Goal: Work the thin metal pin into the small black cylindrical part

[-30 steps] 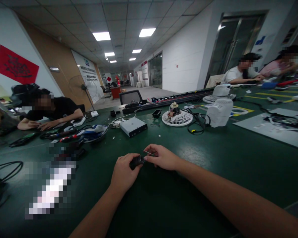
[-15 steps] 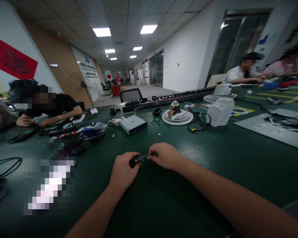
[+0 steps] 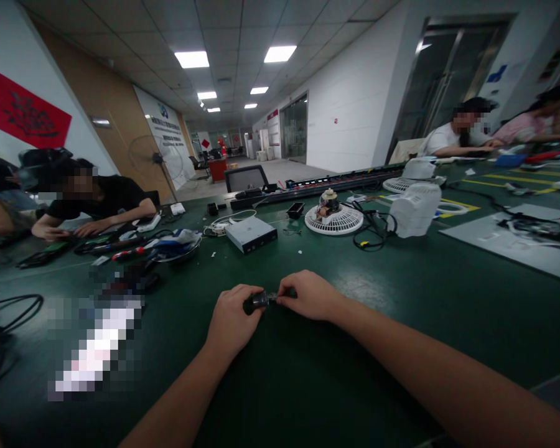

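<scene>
Just above the green table (image 3: pixel 280 386), my left hand (image 3: pixel 233 317) is closed around a small dark, shiny piece (image 3: pixel 260 300). Its exact kind cannot be made out. Facing it from the right, my right hand (image 3: pixel 310 294) pinches a small, thin, light-coloured part (image 3: pixel 273 297) between thumb and fingertips. This part meets the end of the dark piece; whether it is fixed to it is too small to tell. Beyond my hands sits a silver disc drive (image 3: pixel 251 234) with a black front.
Farther back are a white round fan grille with a motor (image 3: pixel 333 214), a black open box (image 3: pixel 295 210), a white plastic housing (image 3: pixel 414 211) and black cables (image 3: pixel 376 233). A pouch in a dish (image 3: pixel 175 244) lies left. Other people sit at both far sides.
The right fingertips and the thin part have shifted slightly, and the dark piece has turned a little in my left fingers. The rest of the table stays the same.
</scene>
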Action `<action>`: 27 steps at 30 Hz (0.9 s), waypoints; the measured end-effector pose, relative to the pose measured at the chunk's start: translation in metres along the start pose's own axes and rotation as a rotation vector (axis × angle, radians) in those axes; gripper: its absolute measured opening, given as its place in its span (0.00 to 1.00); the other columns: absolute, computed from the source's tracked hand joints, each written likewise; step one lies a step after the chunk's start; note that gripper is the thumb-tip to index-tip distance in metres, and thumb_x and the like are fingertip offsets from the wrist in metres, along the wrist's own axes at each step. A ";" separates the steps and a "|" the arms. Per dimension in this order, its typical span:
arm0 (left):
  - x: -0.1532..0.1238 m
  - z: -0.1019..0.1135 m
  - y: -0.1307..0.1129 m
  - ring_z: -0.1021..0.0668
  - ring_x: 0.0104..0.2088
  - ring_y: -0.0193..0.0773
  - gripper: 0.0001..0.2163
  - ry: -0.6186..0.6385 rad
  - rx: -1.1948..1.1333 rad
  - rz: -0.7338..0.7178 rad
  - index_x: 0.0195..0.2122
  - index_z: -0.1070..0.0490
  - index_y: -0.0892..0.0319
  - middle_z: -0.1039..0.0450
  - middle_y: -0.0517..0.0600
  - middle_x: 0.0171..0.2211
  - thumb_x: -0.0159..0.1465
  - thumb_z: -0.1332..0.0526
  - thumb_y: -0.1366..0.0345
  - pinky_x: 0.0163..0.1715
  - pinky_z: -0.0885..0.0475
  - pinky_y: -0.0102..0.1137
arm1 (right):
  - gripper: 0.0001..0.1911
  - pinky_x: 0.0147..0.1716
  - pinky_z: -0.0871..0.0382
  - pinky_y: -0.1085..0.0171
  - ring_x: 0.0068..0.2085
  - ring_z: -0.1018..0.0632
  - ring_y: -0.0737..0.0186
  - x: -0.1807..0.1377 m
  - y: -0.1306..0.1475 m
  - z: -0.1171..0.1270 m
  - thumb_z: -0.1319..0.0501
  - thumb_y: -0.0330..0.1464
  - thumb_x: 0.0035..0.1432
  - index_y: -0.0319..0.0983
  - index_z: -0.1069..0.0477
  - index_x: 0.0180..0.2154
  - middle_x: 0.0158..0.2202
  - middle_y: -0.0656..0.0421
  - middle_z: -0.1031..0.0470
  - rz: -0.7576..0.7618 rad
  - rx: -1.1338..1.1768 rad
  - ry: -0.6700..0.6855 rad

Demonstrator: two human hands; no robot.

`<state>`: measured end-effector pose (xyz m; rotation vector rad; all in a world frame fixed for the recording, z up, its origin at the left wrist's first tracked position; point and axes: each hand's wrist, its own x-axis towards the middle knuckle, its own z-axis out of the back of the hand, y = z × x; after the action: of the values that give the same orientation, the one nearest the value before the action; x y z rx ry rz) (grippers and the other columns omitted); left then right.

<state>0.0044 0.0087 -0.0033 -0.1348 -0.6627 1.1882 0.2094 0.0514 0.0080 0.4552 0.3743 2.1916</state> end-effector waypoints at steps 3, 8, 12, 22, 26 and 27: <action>0.000 -0.001 -0.001 0.22 0.43 0.45 0.12 -0.031 0.009 0.036 0.42 0.25 0.53 0.22 0.49 0.41 0.56 0.36 0.69 0.46 0.29 0.42 | 0.07 0.27 0.39 0.67 0.30 0.25 0.65 0.000 0.001 0.003 0.38 0.37 0.56 0.42 0.24 0.34 0.30 0.61 0.23 0.015 0.052 0.043; 0.000 -0.001 0.001 0.21 0.40 0.44 0.12 -0.105 -0.004 0.106 0.42 0.25 0.54 0.22 0.49 0.40 0.55 0.36 0.67 0.43 0.27 0.40 | 0.10 0.24 0.44 0.66 0.27 0.27 0.64 0.003 0.003 0.001 0.38 0.41 0.56 0.42 0.25 0.33 0.28 0.60 0.25 -0.125 -0.039 -0.019; 0.001 -0.002 0.005 0.21 0.39 0.43 0.12 -0.123 -0.035 0.156 0.42 0.25 0.54 0.22 0.49 0.40 0.56 0.36 0.66 0.40 0.26 0.38 | 0.12 0.30 0.38 0.65 0.35 0.25 0.61 0.007 0.002 -0.008 0.37 0.41 0.56 0.43 0.24 0.40 0.37 0.57 0.24 -0.118 -0.029 -0.083; 0.001 0.000 0.000 0.21 0.41 0.42 0.12 0.018 -0.074 0.054 0.42 0.25 0.53 0.22 0.48 0.40 0.55 0.35 0.69 0.43 0.28 0.39 | 0.08 0.34 0.36 0.66 0.35 0.24 0.64 0.005 0.003 -0.004 0.37 0.33 0.56 0.43 0.22 0.39 0.35 0.60 0.22 -0.039 0.226 -0.060; 0.000 0.001 -0.003 0.22 0.43 0.45 0.13 0.067 -0.049 -0.049 0.43 0.25 0.52 0.22 0.48 0.41 0.55 0.34 0.68 0.46 0.30 0.41 | 0.07 0.31 0.37 0.67 0.33 0.25 0.65 0.004 0.007 -0.003 0.34 0.32 0.53 0.42 0.22 0.37 0.33 0.61 0.22 -0.069 0.267 -0.078; -0.001 0.001 -0.003 0.22 0.43 0.45 0.14 0.072 -0.048 -0.065 0.43 0.25 0.52 0.22 0.48 0.41 0.55 0.33 0.67 0.46 0.31 0.41 | 0.07 0.31 0.38 0.67 0.33 0.26 0.65 0.004 0.007 -0.003 0.34 0.33 0.52 0.42 0.22 0.36 0.33 0.61 0.22 -0.069 0.266 -0.078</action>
<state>0.0065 0.0066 -0.0017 -0.1942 -0.6280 1.1003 0.2009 0.0504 0.0093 0.6607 0.6332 2.0583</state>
